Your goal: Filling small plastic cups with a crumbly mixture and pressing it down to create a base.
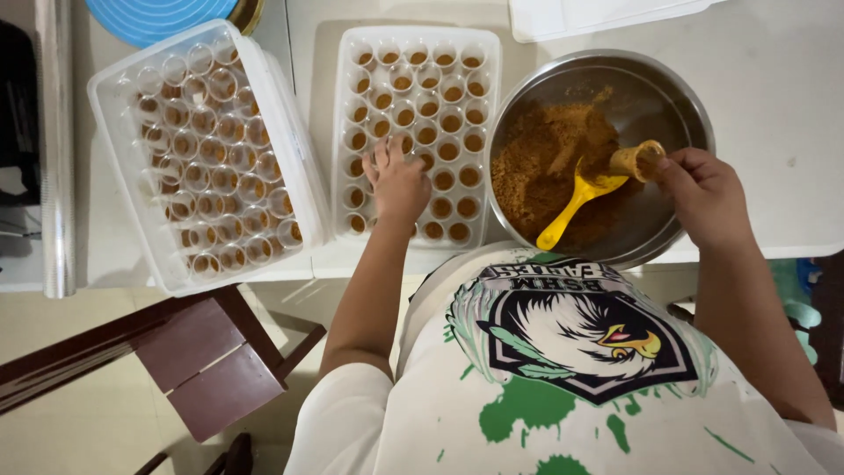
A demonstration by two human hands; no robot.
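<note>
My right hand (703,193) holds a small clear cup (636,160) on its side over a steel bowl (677,97) of brown powder (549,163). A yellow plastic scoop (576,202) rests in the powder, its bowl touching the cup's mouth. My left hand (396,182) lies flat, fingers spread, on a white tray (420,132) packed with several small cups that hold brown filling.
A second tray (207,149) of filled cups stands tilted at the left on the white table (774,79). A blue lid (158,16) lies at the back left, a metal pole (54,149) at the far left. A dark wooden stool (211,361) stands below the table edge.
</note>
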